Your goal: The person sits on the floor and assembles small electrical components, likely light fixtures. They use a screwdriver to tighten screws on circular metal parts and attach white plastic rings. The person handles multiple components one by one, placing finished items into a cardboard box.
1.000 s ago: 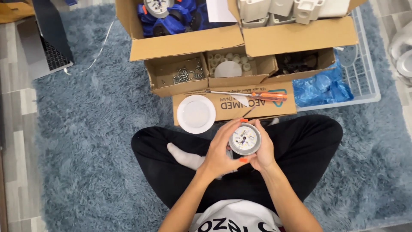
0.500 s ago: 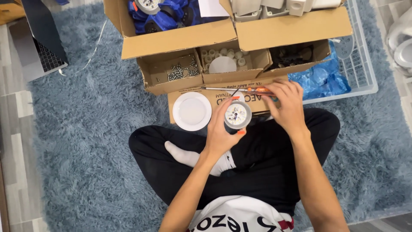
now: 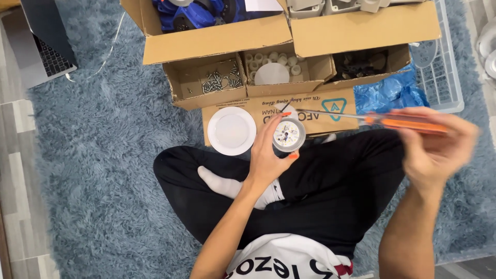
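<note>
A small round grey part (image 3: 288,135) is gripped in the closed left hand (image 3: 269,155); an orange-handled screwdriver (image 3: 385,121) is clasped in the blurred right hand (image 3: 436,147), shaft pointing at the part; a white disc (image 3: 231,130) lies just left of the left hand; cardboard boxes (image 3: 217,41) stand beyond.

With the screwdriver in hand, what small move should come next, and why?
Probably bring the screwdriver tip to the round part. The right hand has a grip on its orange handle, the tip is still beside the part, and the left hand presents the open face.
</note>
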